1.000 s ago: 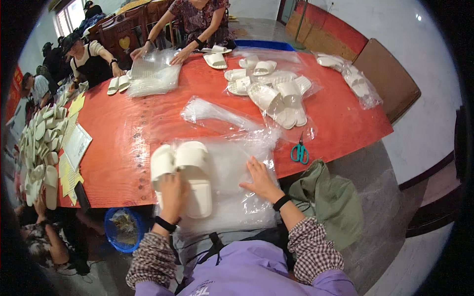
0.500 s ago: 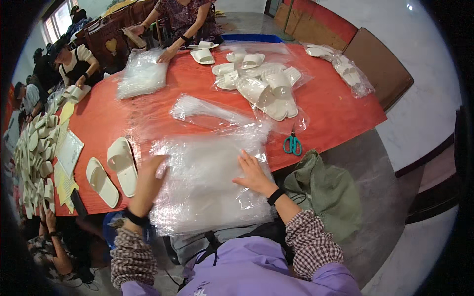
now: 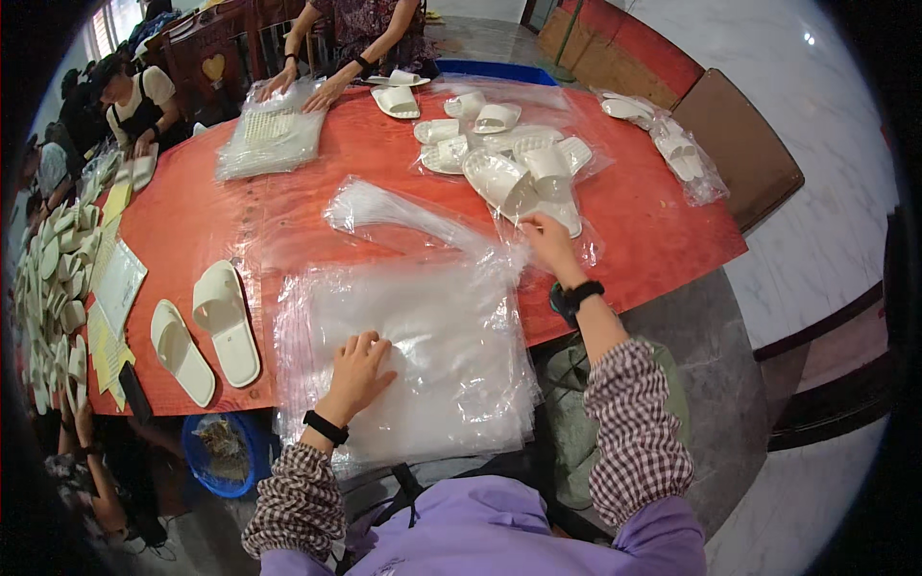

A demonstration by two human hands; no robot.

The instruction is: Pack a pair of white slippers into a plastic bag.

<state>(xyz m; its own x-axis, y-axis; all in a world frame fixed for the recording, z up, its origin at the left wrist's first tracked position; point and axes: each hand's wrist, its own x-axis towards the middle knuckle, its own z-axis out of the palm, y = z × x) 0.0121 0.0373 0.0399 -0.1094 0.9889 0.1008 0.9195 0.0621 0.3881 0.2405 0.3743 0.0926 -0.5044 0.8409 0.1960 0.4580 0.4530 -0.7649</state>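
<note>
Two hands split the work: my left hand [image 3: 357, 370] lies flat, fingers spread, pinning the stack of clear bags [image 3: 413, 355] at the table [image 3: 192, 221] edge; my right hand [image 3: 549, 240] reaches for the slippers [image 3: 523, 178], fingers loose, so I should grip firmly.

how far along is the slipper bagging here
Done: some white slippers already sit in clear bags at the far right. In hand: left hand flat on the stack of clear plastic bags, right hand reaching the white slipper pile. Left: loose pair, unbagged.
</note>
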